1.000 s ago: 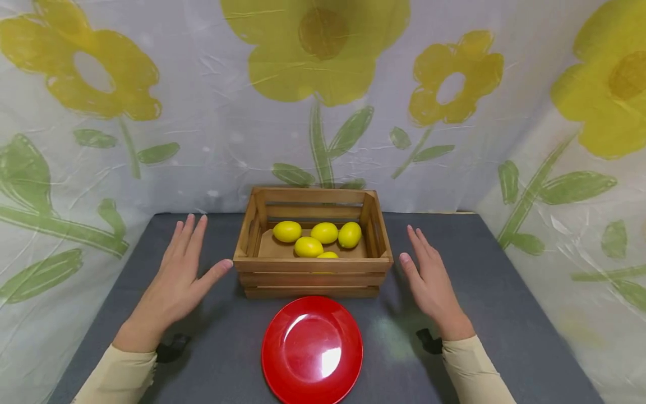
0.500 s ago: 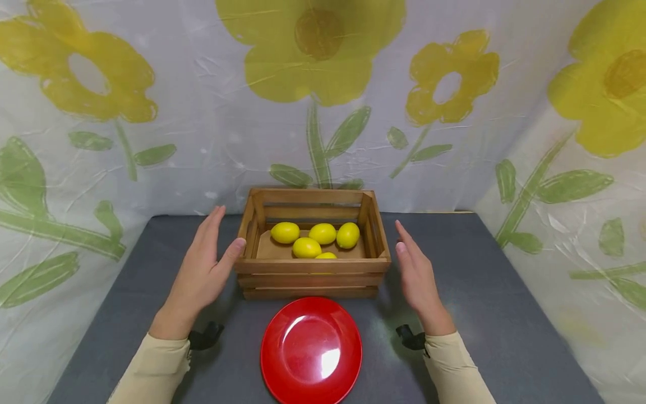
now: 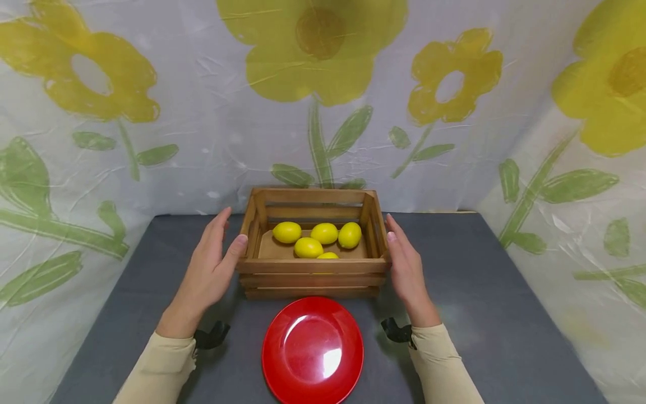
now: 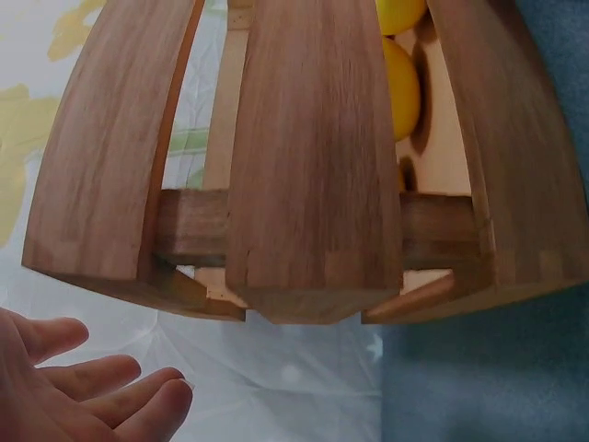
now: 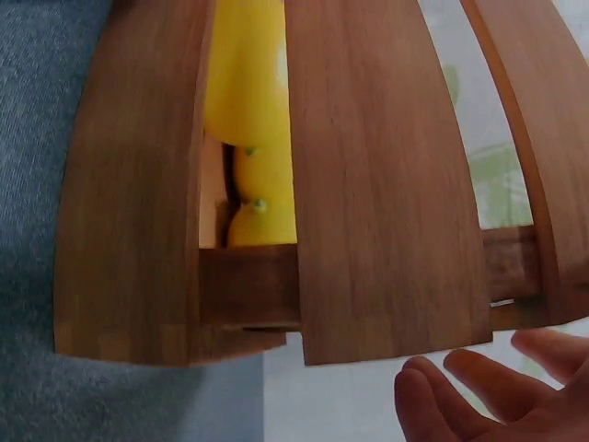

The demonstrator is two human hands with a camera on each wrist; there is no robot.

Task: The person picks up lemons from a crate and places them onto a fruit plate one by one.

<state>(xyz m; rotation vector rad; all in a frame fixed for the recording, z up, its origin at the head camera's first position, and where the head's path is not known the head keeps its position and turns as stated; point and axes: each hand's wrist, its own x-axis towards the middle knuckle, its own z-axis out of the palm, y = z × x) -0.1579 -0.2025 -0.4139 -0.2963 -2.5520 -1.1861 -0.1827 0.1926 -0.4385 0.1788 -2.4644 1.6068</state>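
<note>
A slatted wooden crate [image 3: 313, 266] stands on the dark table and holds several yellow lemons [image 3: 287, 232]. My left hand [image 3: 206, 270] is at the crate's left side, fingers extended and thumb up beside the front left corner. In the left wrist view, a gap shows between the left fingers [image 4: 138, 405] and the end slats [image 4: 313, 147]. On the opposite side, my right hand [image 3: 407, 271] has its extended fingers right at the crate's right end. The right wrist view has the right fingertips [image 5: 419, 391] just below the slats [image 5: 386, 184]. Neither hand grips anything.
A shiny red plate [image 3: 313, 342] lies on the table [image 3: 484, 314] in front of the crate, between my forearms. Behind the crate hangs a pale sheet [image 3: 212, 101] painted with yellow flowers. Black straps [image 3: 212, 335] circle both wrists.
Both hands have moved inward toward the crate from either side, the left one rightward and the right one leftward. The crate, lemons and plate stay where they were.
</note>
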